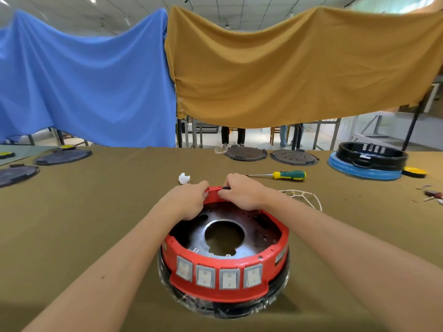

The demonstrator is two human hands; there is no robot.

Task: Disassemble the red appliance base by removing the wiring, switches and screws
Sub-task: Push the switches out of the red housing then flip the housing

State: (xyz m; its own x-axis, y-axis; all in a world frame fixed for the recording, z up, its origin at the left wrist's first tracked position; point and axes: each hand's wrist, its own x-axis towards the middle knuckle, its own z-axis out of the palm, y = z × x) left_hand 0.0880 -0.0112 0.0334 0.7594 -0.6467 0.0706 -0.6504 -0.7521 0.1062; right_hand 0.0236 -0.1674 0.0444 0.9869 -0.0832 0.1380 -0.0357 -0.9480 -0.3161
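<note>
At the far rim of the red base [225, 271], left hand [189, 200] and right hand [242, 191] are pinching stiff, light-looking plastic, probably the soundest grip.

An olive-brown cloth [72, 224] covers the table. Behind it hang a blue sheet [84, 80] and a mustard sheet [299, 68]. A screwdriver with a green and yellow handle [288, 175] lies near the middle, a small white piece [184, 178] to its left. Two dark round plates [245, 154] [294, 156] lie at the far edge. On the right, a black ring housing [370, 155] sits on a blue disc [364, 172], a yellow cap [414, 171] beside it. More dark plates [62, 156] [16, 174] lie on the left.
</note>
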